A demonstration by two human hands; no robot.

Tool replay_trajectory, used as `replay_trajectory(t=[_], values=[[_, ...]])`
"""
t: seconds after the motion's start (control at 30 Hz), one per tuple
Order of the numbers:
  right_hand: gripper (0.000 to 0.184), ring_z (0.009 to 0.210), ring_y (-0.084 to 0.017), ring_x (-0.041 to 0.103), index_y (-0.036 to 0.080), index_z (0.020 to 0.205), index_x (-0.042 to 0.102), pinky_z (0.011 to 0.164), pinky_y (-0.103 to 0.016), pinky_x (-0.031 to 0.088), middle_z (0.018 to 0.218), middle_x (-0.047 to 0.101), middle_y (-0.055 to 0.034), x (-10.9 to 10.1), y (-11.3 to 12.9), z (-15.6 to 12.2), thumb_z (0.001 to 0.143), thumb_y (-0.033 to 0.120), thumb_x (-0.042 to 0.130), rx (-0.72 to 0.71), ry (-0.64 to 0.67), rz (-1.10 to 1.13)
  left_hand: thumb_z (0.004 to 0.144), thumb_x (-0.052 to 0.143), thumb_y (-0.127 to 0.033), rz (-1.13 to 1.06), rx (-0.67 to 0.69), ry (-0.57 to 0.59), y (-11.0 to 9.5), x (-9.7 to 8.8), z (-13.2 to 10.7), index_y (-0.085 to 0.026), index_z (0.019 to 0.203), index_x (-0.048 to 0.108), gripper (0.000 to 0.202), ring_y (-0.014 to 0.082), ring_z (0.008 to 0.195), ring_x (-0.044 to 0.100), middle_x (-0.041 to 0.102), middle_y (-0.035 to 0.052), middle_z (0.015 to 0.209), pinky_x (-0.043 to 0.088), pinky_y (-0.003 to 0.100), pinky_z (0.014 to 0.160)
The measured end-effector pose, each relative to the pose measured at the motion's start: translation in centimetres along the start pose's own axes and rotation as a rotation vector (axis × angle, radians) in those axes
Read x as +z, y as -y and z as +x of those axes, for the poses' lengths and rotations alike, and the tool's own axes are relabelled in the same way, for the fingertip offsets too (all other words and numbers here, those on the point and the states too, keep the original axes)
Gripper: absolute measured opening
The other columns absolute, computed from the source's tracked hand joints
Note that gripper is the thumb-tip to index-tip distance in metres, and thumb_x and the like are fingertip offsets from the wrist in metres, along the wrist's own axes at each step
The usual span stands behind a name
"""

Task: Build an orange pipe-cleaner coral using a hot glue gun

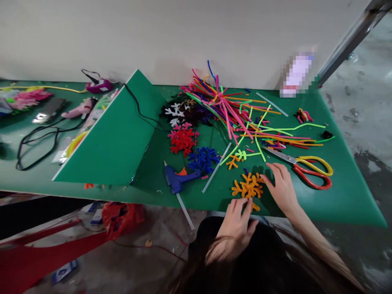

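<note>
A small pile of orange branched pipe-cleaner pieces (247,186) lies near the table's front edge, between my two hands. My left hand (235,224) reaches over that edge, its fingers stretched out and fingertips at the near side of the pile. At the pile's right side is my right hand (281,188), fingers curved and apart, thumb tip against an orange piece. Neither hand appears to grip anything. Just beyond the pile are another orange piece (232,162) and a light green branched piece (241,154). Scissors (295,161) with yellow and red handles lie beyond my right hand.
Loose pipe cleaners (226,110) spread across the back. Blue pieces (204,160), red pieces (183,141) and a blue glue gun (177,178) lie to the left, with a clear glue stick (216,169) nearby. A green board (107,139) stands tilted farther left. A black cord crosses it.
</note>
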State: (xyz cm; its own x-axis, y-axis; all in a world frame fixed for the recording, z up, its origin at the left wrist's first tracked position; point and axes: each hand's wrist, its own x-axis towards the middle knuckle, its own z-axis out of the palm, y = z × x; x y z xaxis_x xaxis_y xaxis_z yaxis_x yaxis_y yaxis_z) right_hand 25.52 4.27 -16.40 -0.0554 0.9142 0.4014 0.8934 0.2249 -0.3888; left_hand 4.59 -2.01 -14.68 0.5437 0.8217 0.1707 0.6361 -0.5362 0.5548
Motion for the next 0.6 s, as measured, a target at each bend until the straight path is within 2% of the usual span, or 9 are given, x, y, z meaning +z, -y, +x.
replay_trajectory(t=[0.07,0.13,0.2,0.27,0.37,0.5,0.6], values=[[0.034,0.105,-0.029,0.056,0.016,0.128,0.051,0.085,-0.044,0.049,0.112,0.055,-0.0157,-0.8,0.0,0.4,0.097,0.032,0.05,0.005,-0.04,-0.019,0.088,0.058,-0.022,-0.02,0.042,0.0,0.0,-0.3,0.3,-0.006,0.136,0.044,0.053,0.0283,0.105,0.054,0.056,0.0197,0.119,0.053,0.042,0.088],[0.028,0.104,-0.028,0.056,0.016,0.123,0.054,0.087,-0.043,0.049,0.11,0.055,-0.0148,-1.8,0.2,-0.1,0.098,0.026,0.049,-0.024,-0.044,-0.021,0.09,0.055,-0.02,-0.004,0.058,-0.05,1.1,-0.9,0.8,-0.008,0.136,0.044,0.049,0.028,0.108,0.053,0.054,0.0197,0.122,0.052,0.042,0.091],[0.023,0.102,-0.027,0.056,0.016,0.118,0.056,0.088,-0.044,0.049,0.107,0.056,-0.0138,-2.4,0.4,-1.3,0.097,0.022,0.047,-0.048,0.016,-0.018,0.091,0.053,-0.019,0.07,0.029,-0.119,2.7,-1.8,1.4,-0.008,0.133,0.047,0.044,0.029,0.111,0.051,0.054,0.0201,0.123,0.051,0.044,0.092],[0.024,0.101,-0.028,0.055,0.016,0.119,0.055,0.087,-0.046,0.049,0.108,0.057,-0.0142,-2.3,0.5,-2.6,0.098,0.021,0.045,-0.049,0.11,-0.006,0.09,0.055,-0.02,0.175,-0.002,-0.094,4.3,-2.4,1.9,-0.009,0.132,0.049,0.044,0.031,0.114,0.05,0.055,0.0196,0.126,0.05,0.046,0.092],[0.032,0.104,-0.028,0.055,0.016,0.128,0.049,0.086,-0.048,0.05,0.115,0.058,-0.0151,-1.1,0.2,-3.3,0.099,0.022,0.04,-0.058,0.21,0.026,0.088,0.06,-0.021,0.281,0.014,-0.049,5.2,-2.4,2.3,-0.01,0.125,0.055,0.039,0.03,0.104,0.056,0.063,0.0148,0.115,0.054,0.044,0.082],[0.035,0.104,-0.028,0.057,0.018,0.13,0.05,0.087,-0.051,0.05,0.114,0.061,-0.0134,-0.8,0.2,-0.5,0.098,0.018,0.036,-0.137,0.261,0.018,0.089,0.057,-0.018,0.319,-0.028,-0.107,4.4,-0.9,1.4,-0.009,0.115,0.062,0.027,0.0275,0.085,0.06,0.068,0.0113,0.092,0.054,0.041,0.068],[0.033,0.103,-0.029,0.055,0.011,0.12,0.057,0.089,-0.05,0.048,0.109,0.062,-0.0168,-1.9,3.2,3.2,0.096,0.013,0.035,-0.194,0.182,0.005,0.092,0.053,-0.019,0.316,-0.091,-0.174,3.8,0.4,0.5,-0.008,0.105,0.065,0.021,0.0253,0.077,0.061,0.067,0.0101,0.081,0.054,0.039,0.067]])
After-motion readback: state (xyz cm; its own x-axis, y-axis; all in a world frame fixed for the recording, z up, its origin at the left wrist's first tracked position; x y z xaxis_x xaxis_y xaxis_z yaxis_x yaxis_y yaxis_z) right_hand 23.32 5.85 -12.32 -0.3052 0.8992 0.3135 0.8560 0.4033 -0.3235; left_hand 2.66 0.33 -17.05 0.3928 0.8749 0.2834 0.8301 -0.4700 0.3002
